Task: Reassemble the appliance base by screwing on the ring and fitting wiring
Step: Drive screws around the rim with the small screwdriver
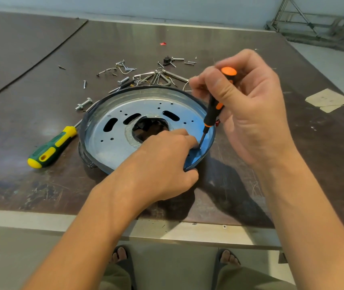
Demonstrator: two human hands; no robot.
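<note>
My right hand (248,114) fingers curl round the orange-black screwdriver (214,110): shaft steep, cap tilted up-right, tip down on the metal ring (112,147) in the appliance base (82,152) on the table (41,114). My left hand (166,164) grips the base's near rim, forefinger beside the tip. Dark parts show through the centre hole.

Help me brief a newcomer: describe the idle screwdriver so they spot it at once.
Find the round metal base mid-table. Left of it lies the idle screwdriver, untouched. Its handle is green and yellow; the right hand grips a black-and-orange screwdriver.
</note>
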